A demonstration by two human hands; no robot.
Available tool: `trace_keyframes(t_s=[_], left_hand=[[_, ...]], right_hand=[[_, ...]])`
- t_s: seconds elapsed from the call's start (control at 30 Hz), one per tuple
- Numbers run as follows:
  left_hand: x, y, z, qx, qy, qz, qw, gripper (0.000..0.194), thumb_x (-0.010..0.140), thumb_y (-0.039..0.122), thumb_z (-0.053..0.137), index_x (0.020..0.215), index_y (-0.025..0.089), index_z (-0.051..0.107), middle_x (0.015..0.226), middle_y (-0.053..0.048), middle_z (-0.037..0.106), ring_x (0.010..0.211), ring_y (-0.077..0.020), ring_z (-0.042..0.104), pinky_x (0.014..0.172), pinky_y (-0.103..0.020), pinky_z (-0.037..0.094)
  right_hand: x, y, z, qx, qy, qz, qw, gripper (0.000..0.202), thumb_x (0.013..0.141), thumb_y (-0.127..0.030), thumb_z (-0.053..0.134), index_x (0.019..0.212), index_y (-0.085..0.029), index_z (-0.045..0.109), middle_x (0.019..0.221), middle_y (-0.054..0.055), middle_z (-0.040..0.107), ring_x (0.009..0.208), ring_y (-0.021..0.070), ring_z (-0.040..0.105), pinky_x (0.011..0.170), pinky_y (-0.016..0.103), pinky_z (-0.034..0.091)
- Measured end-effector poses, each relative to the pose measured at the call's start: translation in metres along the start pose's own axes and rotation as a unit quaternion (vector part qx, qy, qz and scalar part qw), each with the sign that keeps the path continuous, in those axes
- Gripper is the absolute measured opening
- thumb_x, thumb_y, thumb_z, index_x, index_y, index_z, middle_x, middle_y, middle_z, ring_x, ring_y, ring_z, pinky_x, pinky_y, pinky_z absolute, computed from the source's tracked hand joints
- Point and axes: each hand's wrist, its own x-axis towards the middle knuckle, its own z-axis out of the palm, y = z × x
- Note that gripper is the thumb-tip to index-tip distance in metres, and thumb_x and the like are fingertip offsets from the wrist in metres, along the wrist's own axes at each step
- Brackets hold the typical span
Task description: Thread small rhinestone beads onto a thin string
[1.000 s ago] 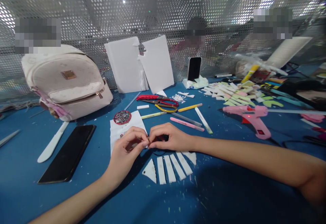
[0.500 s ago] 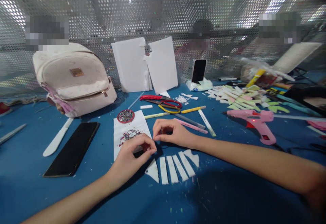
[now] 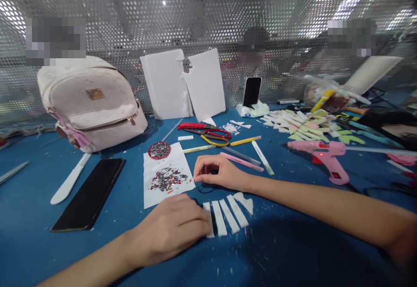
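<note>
My left hand (image 3: 176, 221) is low over the table, palm down, fingers together and curled. Its fingertips reach the leftmost white strip (image 3: 209, 217), and what lies under them is hidden. The other white strips (image 3: 219, 218) fan out to the right, ending in an irregular white piece (image 3: 244, 202). Above them my right hand (image 3: 218, 171) is closed in a pinch at the right edge of a white paper sheet (image 3: 151, 200); anything between its fingertips is too small to make out. Loose sequin-like bits (image 3: 169, 179) are spread on the sheet beside a red-rimmed round dish (image 3: 159, 150) of similar bits.
A pink glue gun (image 3: 321, 150) with its red light on lies right. Red-handled scissors (image 3: 189, 126), pens (image 3: 243, 161) and a foam-piece pile (image 3: 299, 124) lie behind. At left are a black phone (image 3: 89, 193), a white knife (image 3: 70, 180) and a pale backpack (image 3: 94, 104).
My left hand has moved down and right from beside the right hand onto the left end of the strips, covering the pointed white piece. My right hand keeps its pinch.
</note>
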Motion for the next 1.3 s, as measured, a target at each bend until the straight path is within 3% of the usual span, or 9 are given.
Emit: trace_keyframes(t_s=[0.1, 0.2, 0.3, 0.37, 0.53, 0.87, 1.3], left_hand=[[-0.007, -0.026, -0.033, -0.005, 0.056, -0.094, 0.994, 0.022, 0.094, 0.016, 0.055, 0.105, 0.026, 0.071, 0.096, -0.006, 0.075, 0.088, -0.021, 0.067, 0.08, -0.033, 0.05], [-0.024, -0.07, -0.068, -0.016, 0.119, -0.248, 0.961, 0.013, 0.089, 0.03, 0.064, 0.096, 0.024, 0.073, 0.091, -0.004, 0.075, 0.083, -0.0202, 0.067, 0.075, -0.029, 0.051], [-0.045, -0.105, -0.087, -0.065, 0.039, -0.323, 0.943, 0.013, 0.082, 0.034, 0.07, 0.079, 0.022, 0.073, 0.075, -0.001, 0.073, 0.067, -0.0169, 0.064, 0.064, -0.025, 0.05], [-0.054, -0.115, -0.088, -0.087, 0.02, -0.33, 0.94, 0.013, 0.081, 0.033, 0.071, 0.075, 0.022, 0.073, 0.074, -0.001, 0.073, 0.066, -0.0165, 0.063, 0.064, -0.025, 0.05], [-0.054, -0.11, -0.081, -0.078, 0.004, -0.284, 0.956, 0.011, 0.083, 0.029, 0.068, 0.079, 0.024, 0.076, 0.085, -0.004, 0.075, 0.078, -0.0188, 0.066, 0.073, -0.029, 0.051], [-0.051, -0.11, -0.081, -0.086, -0.014, -0.253, 0.964, 0.015, 0.087, 0.031, 0.065, 0.081, 0.026, 0.077, 0.091, -0.005, 0.074, 0.086, -0.0197, 0.067, 0.081, -0.033, 0.053], [-0.049, -0.104, -0.078, -0.072, -0.028, -0.255, 0.964, 0.01, 0.087, 0.026, 0.064, 0.08, 0.022, 0.07, 0.088, -0.003, 0.07, 0.08, -0.0175, 0.063, 0.074, -0.029, 0.05]], right_hand=[[0.0, -0.001, 0.0, -0.008, -0.003, 0.003, 1.0, 0.017, 0.086, -0.031, 0.073, 0.083, -0.015, 0.07, 0.083, 0.001, 0.064, 0.069, 0.0101, 0.054, 0.059, 0.023, 0.04], [0.0, -0.001, 0.0, -0.017, -0.007, 0.001, 1.0, 0.015, 0.086, -0.03, 0.073, 0.083, -0.015, 0.07, 0.084, 0.001, 0.064, 0.07, 0.0102, 0.055, 0.059, 0.023, 0.039], [0.0, -0.001, 0.0, -0.022, -0.01, -0.007, 1.0, 0.013, 0.086, -0.028, 0.073, 0.083, -0.016, 0.07, 0.084, 0.001, 0.065, 0.07, 0.0098, 0.055, 0.058, 0.023, 0.038], [-0.001, -0.002, 0.0, -0.023, -0.012, -0.01, 1.0, 0.013, 0.086, -0.028, 0.073, 0.084, -0.016, 0.07, 0.085, 0.001, 0.065, 0.07, 0.0095, 0.055, 0.058, 0.023, 0.038], [-0.001, -0.002, 0.0, -0.028, -0.012, 0.002, 1.0, 0.016, 0.088, -0.031, 0.071, 0.085, -0.016, 0.07, 0.086, 0.002, 0.065, 0.071, 0.0105, 0.055, 0.059, 0.024, 0.038], [-0.001, -0.003, 0.0, -0.028, -0.012, 0.004, 1.0, 0.012, 0.087, -0.028, 0.072, 0.084, -0.016, 0.07, 0.085, 0.001, 0.065, 0.07, 0.0097, 0.054, 0.058, 0.024, 0.037], [-0.001, -0.002, 0.0, -0.028, -0.014, -0.003, 1.0, 0.012, 0.087, -0.028, 0.072, 0.084, -0.016, 0.07, 0.085, 0.001, 0.064, 0.07, 0.0097, 0.053, 0.058, 0.024, 0.037]])
